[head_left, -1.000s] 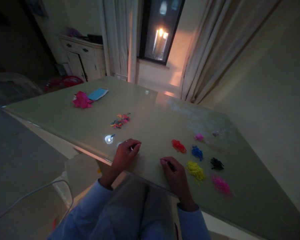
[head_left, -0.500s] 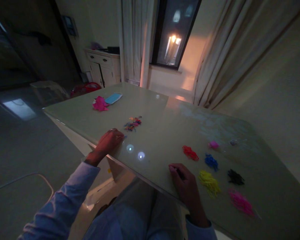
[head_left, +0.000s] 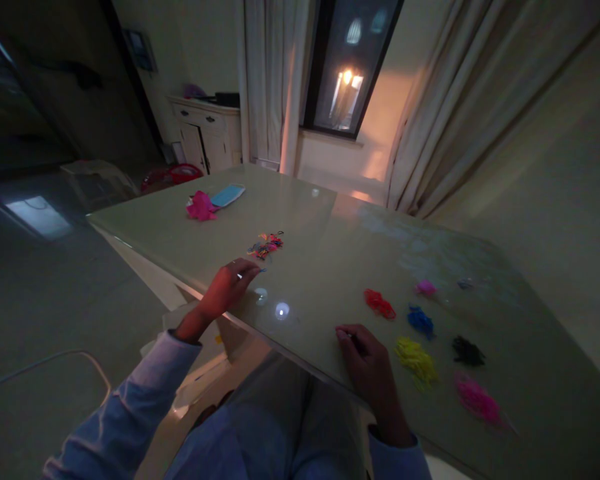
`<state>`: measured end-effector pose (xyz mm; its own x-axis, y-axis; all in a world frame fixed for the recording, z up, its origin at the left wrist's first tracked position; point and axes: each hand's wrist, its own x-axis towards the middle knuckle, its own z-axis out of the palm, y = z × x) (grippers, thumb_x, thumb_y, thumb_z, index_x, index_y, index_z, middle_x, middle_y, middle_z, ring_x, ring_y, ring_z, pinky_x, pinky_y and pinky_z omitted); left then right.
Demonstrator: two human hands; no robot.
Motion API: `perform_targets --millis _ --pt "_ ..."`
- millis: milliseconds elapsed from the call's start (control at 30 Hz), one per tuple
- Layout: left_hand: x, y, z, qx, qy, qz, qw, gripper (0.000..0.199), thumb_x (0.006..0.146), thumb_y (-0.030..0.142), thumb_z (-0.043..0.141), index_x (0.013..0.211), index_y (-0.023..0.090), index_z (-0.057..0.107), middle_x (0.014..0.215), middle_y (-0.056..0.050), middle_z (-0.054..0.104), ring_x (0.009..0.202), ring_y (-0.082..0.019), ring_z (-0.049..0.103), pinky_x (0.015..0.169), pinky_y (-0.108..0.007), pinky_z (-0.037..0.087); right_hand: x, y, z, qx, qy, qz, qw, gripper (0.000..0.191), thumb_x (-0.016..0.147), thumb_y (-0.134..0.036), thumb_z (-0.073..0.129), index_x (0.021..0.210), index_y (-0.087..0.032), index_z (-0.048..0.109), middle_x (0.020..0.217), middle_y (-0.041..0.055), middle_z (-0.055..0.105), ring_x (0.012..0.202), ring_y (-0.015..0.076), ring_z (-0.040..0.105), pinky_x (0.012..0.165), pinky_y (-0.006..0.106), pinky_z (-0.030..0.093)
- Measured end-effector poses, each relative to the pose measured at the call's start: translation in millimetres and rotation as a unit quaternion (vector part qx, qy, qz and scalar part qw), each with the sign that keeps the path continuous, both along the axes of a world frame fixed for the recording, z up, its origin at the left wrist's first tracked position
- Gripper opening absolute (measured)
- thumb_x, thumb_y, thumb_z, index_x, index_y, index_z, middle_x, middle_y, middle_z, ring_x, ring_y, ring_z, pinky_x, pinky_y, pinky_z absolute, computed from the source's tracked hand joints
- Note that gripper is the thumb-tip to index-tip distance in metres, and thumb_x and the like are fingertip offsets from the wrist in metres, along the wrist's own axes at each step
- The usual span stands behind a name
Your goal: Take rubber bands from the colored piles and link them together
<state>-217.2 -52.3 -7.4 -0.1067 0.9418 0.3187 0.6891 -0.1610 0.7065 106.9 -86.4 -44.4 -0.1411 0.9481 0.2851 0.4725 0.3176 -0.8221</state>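
My left hand [head_left: 230, 287] is above the table's near edge, fingers pinched on a small blue strand [head_left: 263, 270]. Just beyond its fingertips lies a mixed-colour pile of strands [head_left: 267, 245]. My right hand [head_left: 365, 353] rests at the near edge with thumb and forefinger together; whatever is between them is too small to name. To the right of it are separate bundles: red [head_left: 379, 304], blue [head_left: 421, 321], yellow [head_left: 416, 361], black [head_left: 468, 351] and pink [head_left: 479, 400].
A blue face mask [head_left: 229, 196] and a crumpled pink item [head_left: 201, 206] lie on the far left of the table [head_left: 310, 227]. A small pink lump [head_left: 426, 287] and a clear item [head_left: 465, 283] sit behind the bundles. Curtains hang behind.
My left hand has moved slightly right and away from me, with the blue strand at its fingertips. My right hand has hardly moved.
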Motion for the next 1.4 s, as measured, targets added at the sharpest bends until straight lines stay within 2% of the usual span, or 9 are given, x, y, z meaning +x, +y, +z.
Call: perform_targets --millis 267,533,733,933,1100,1233,1300,1367,1400 --pt "46.4 -18.1 31.3 -0.029 -0.152 -0.040 0.987 0.037 0.085 0.051 0.058 0.081 0.017 0.070 0.067 0.000 0.062 0.063 -0.014 0.053 0.061 -0.026 0.044 -1.3 -1.7 -1.1 0.010 0.003 0.004 1.000 0.024 0.092 -0.038 0.056 0.087 -0.021 0.072 0.081 0.0044 0.071 0.069 0.0176 0.062 0.064 0.026 0.047" --pt "98.7 -32.2 58.0 -0.087 -0.348 -0.089 0.929 0.032 0.077 0.047 0.072 0.082 0.015 0.072 0.058 0.002 0.054 0.055 -0.010 0.045 0.053 -0.022 0.038 -3.9 -1.3 -1.4 0.015 0.025 0.009 1.000 0.022 0.092 -0.035 0.057 0.086 -0.019 0.072 0.079 0.0035 0.070 0.067 0.0151 0.061 0.062 0.024 0.045" --pt "134.9 -36.8 72.6 -0.094 -0.409 -0.148 0.895 0.027 0.080 0.041 0.073 0.086 0.015 0.074 0.060 0.002 0.056 0.055 -0.008 0.046 0.053 -0.020 0.037 -5.9 -3.3 2.1 0.018 0.032 0.013 0.999 0.021 0.092 -0.031 0.057 0.087 -0.018 0.071 0.079 0.0033 0.069 0.069 0.0142 0.059 0.064 0.023 0.044" --pt "168.1 -32.7 78.4 -0.105 -0.410 -0.195 0.885 0.023 0.078 0.037 0.073 0.086 0.015 0.075 0.061 0.002 0.060 0.054 -0.007 0.047 0.052 -0.019 0.039 -7.7 -3.2 0.3 0.012 0.019 0.012 1.000 0.016 0.090 -0.025 0.057 0.087 -0.017 0.071 0.082 0.0032 0.070 0.068 0.0136 0.057 0.065 0.024 0.041" --pt "207.1 -6.4 76.8 -0.092 -0.316 -0.257 0.909 0.024 0.081 0.036 0.067 0.088 0.014 0.075 0.066 -0.001 0.066 0.057 -0.009 0.053 0.054 -0.020 0.042 -10.3 -3.2 -4.0 0.017 -0.016 -0.005 1.000 0.012 0.087 -0.020 0.059 0.081 -0.018 0.069 0.075 0.0010 0.066 0.064 0.0134 0.054 0.063 0.025 0.038" --pt "254.8 43.5 61.5 -0.037 -0.082 -0.350 0.932 0.023 0.086 0.030 0.059 0.088 0.013 0.076 0.077 -0.006 0.072 0.065 -0.013 0.062 0.060 -0.022 0.045 -11.6 -4.9 -1.2 -0.005 -0.052 -0.008 0.999 0.010 0.084 -0.015 0.059 0.081 -0.019 0.069 0.074 0.0009 0.067 0.065 0.0143 0.057 0.064 0.025 0.039" --pt "279.5 69.4 50.1 -0.008 0.049 -0.372 0.927 0.022 0.086 0.026 0.058 0.088 0.014 0.076 0.083 -0.007 0.074 0.069 -0.014 0.063 0.065 -0.024 0.046 -11.7 -5.6 1.4 -0.018 -0.078 -0.001 0.997 0.011 0.082 -0.013 0.059 0.082 -0.018 0.068 0.076 0.0022 0.068 0.067 0.0156 0.060 0.064 0.025 0.040" --pt "300.5 89.9 39.0 -0.006 0.175 -0.391 0.904 0.024 0.087 0.022 0.054 0.090 0.015 0.077 0.086 -0.007 0.075 0.073 -0.015 0.065 0.070 -0.025 0.047 -11.9 -5.9 3.1 -0.030 -0.094 0.003 0.995 0.011 0.081 -0.012 0.059 0.084 -0.018 0.068 0.079 0.0039 0.070 0.069 0.0169 0.062 0.064 0.025 0.040" --pt "309.0 97.5 34.1 -0.009 0.193 -0.393 0.899 0.024 0.086 0.021 0.054 0.089 0.016 0.077 0.087 -0.008 0.075 0.075 -0.016 0.065 0.071 -0.026 0.047 -12.2 -5.9 3.4 -0.033 -0.093 0.002 0.995 0.012 0.081 -0.011 0.059 0.086 -0.018 0.068 0.082 0.0046 0.071 0.071 0.0173 0.063 0.064 0.025 0.041"
